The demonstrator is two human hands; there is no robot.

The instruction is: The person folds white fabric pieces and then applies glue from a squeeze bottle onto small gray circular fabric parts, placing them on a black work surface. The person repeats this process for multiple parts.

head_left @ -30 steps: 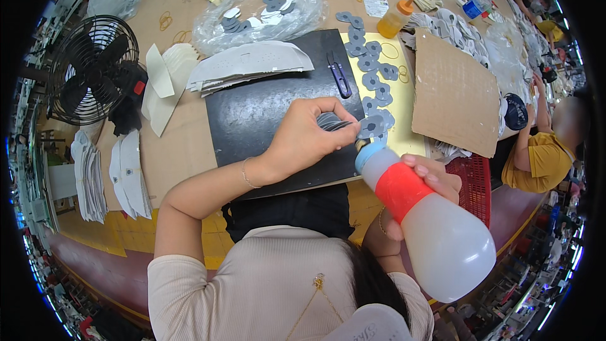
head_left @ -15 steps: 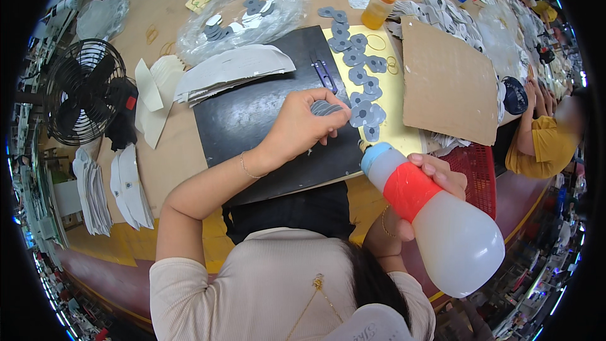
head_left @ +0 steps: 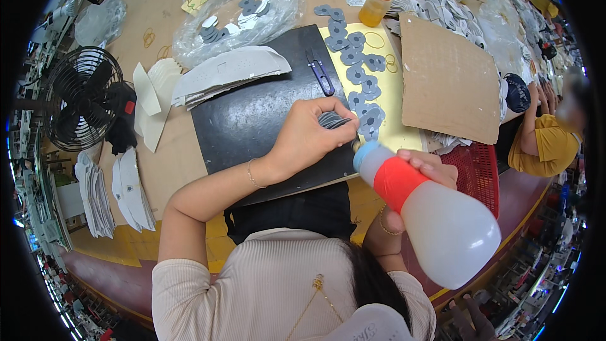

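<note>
My left hand [head_left: 306, 134] is closed on a small stack of grey cut-out pieces [head_left: 334, 120], just above the right edge of the black mat [head_left: 249, 129]. Beside it, my right hand [head_left: 437, 169] grips a translucent white squeeze bottle [head_left: 451, 230] with a red band round its neck. The bottle lies tilted, its blue-collared nozzle pointing up and left, close under my left fingertips. More grey pieces [head_left: 355, 76], each with a dark spot, run in an overlapping line along the yellow sheet [head_left: 396, 117]. The line's near end is right by my left fingers.
Purple thread snips [head_left: 320, 76] and a stack of white curved panels [head_left: 233, 71] lie on the mat. Cardboard [head_left: 448, 79] flanks the sheet; an amber bottle [head_left: 377, 5] stands behind. A plastic bag [head_left: 278, 12] holds more pieces. A black fan [head_left: 82, 98] is at left, a co-worker [head_left: 544, 142] at right.
My left hand with the grey pieces has shifted slightly right and nearer to me. The squeeze bottle has moved a little left, its nozzle now closer to my left fingertips.
</note>
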